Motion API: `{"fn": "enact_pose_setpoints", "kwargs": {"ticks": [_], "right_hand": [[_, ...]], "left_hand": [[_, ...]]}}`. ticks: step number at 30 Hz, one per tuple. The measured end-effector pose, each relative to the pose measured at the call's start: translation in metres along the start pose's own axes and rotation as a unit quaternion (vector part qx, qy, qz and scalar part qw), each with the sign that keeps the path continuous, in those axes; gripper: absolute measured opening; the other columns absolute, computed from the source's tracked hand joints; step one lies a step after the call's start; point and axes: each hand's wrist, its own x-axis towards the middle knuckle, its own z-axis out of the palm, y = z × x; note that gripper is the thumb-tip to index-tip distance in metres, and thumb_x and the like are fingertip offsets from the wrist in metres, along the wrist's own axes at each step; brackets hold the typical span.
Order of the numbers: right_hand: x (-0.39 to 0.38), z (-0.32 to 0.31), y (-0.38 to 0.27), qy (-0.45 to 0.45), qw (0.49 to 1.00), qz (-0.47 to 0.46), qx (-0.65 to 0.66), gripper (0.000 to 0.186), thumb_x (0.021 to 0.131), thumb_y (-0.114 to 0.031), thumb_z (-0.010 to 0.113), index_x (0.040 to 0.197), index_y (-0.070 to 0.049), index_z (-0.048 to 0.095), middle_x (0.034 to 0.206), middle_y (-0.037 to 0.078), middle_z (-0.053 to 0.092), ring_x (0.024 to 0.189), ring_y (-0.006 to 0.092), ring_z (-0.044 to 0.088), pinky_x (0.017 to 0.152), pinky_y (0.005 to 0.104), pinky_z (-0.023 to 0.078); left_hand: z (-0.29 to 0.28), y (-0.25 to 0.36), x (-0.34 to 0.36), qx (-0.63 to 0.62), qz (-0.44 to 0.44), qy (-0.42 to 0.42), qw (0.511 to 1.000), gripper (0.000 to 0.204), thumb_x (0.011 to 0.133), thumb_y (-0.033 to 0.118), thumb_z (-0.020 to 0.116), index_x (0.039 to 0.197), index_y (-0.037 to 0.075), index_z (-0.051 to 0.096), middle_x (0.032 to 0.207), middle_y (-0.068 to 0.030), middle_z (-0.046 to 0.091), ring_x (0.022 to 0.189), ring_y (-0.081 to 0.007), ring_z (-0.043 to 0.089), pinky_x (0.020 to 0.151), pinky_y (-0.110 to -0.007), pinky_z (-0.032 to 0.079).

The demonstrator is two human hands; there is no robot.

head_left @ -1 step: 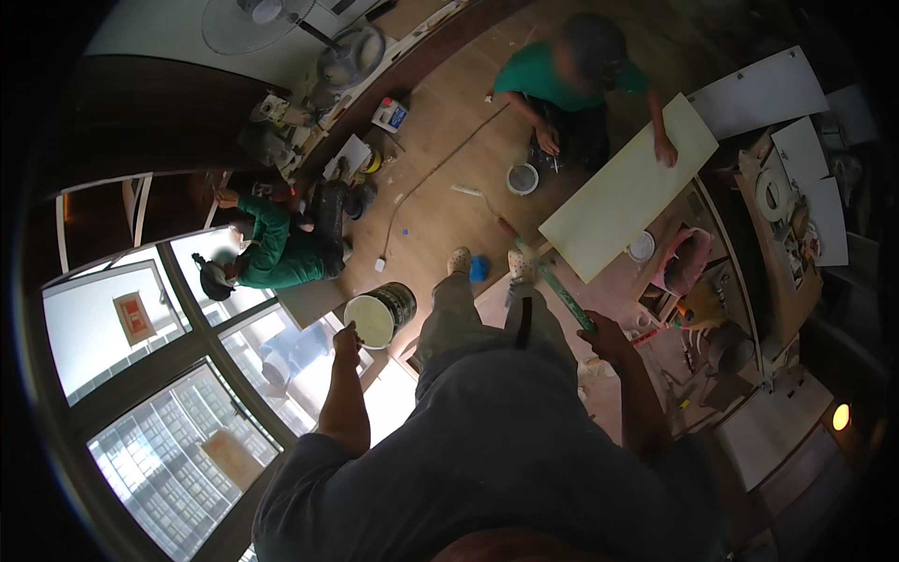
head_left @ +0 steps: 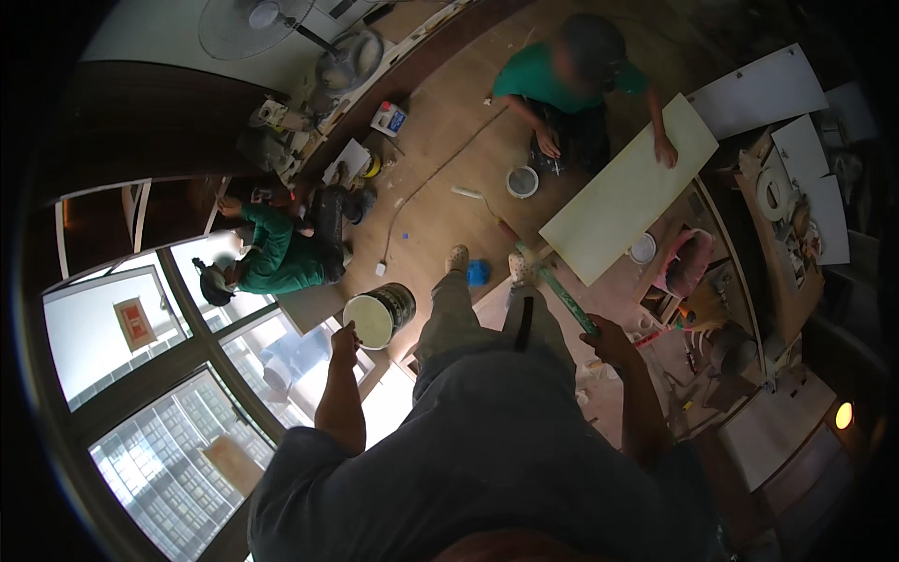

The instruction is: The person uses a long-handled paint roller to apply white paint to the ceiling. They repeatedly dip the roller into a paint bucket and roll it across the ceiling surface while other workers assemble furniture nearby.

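The wooden floor (head_left: 431,220) was spread across the middle of the frame, and the lower left was filled by large glazed windows (head_left: 178,478). A co-worker in green (head_left: 548,80) was seen crouched in the upper centre, with one hand laid on a long pale board (head_left: 627,192) at the upper right. A second co-worker in green (head_left: 286,258) was placed at the left, with an arm extended to dark shelving (head_left: 173,208). A standing fan (head_left: 248,23) was set at the upper left. A long-handled roller (head_left: 568,300) was slanted from right of centre up toward mid-frame, its green pole gripped at the lower end by the right hand (head_left: 611,341), whose fingers were wrapped around it. Left of centre, a dark-sided bucket (head_left: 401,305) with a pale inside was held off to one side by the left hand (head_left: 346,345); its fingers were curled closed at the near edge, though whether rim or handle was grasped could not be told. A white tub (head_left: 522,182) was stood near the crouched co-worker. A blue item (head_left: 478,273) was left between the wearer's shoes (head_left: 457,258), its kind unclear.
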Motion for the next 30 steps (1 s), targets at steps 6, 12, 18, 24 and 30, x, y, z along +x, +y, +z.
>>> {"fn": "enact_pose_setpoints", "kwargs": {"ticks": [6,12,18,24,30], "right_hand": [[0.001,-0.02,-0.017,0.083,0.988,-0.075,-0.11,0.054,0.086,-0.024,0.075,0.136,-0.009,0.06,0.096,0.02,0.071,0.083,0.0317,0.069,0.08,0.0428,0.052],[0.03,0.024,-0.085,0.214,0.923,-0.086,-0.308,0.053,0.087,-0.017,0.073,0.138,-0.014,0.059,0.099,0.022,0.07,0.095,0.0403,0.068,0.083,0.0474,0.051],[0.116,0.105,-0.173,0.226,0.894,-0.083,-0.376,0.058,0.089,-0.016,0.072,0.143,-0.009,0.054,0.104,0.025,0.071,0.102,0.0418,0.066,0.093,0.0488,0.048],[0.158,0.147,-0.243,0.219,0.857,-0.091,-0.457,0.057,0.09,-0.021,0.072,0.142,-0.009,0.055,0.11,0.03,0.068,0.106,0.0455,0.064,0.094,0.0497,0.049],[0.195,0.145,-0.292,0.19,0.829,-0.103,-0.515,0.056,0.088,-0.02,0.073,0.14,-0.007,0.057,0.114,0.028,0.068,0.109,0.0441,0.065,0.093,0.0501,0.05]], "left_hand": [[0.045,0.057,0.102,0.113,0.013,-0.089,0.99,0.023,0.094,0.025,0.071,0.081,0.012,0.057,0.066,-0.0006,0.052,0.053,-0.0136,0.049,0.051,-0.03,0.041],[0.146,0.054,0.309,0.136,0.076,-0.185,0.97,0.017,0.095,0.026,0.069,0.086,0.013,0.062,0.065,0.003,0.05,0.053,-0.0106,0.048,0.047,-0.025,0.035],[0.189,-0.009,0.385,0.071,0.16,-0.219,0.96,0.025,0.092,0.033,0.072,0.083,0.011,0.062,0.066,0.0029,0.051,0.057,-0.0096,0.045,0.051,-0.03,0.038],[0.128,-0.016,0.345,0.035,0.173,-0.143,0.974,0.03,0.093,0.033,0.07,0.086,0.004,0.064,0.067,-0.0021,0.054,0.058,-0.0128,0.047,0.053,-0.035,0.038],[0.095,-0.07,0.368,0.009,0.11,-0.105,0.988,0.039,0.092,0.03,0.07,0.109,-0.004,0.067,0.091,-0.0137,0.067,0.081,-0.0226,0.062,0.071,-0.039,0.048]]}}
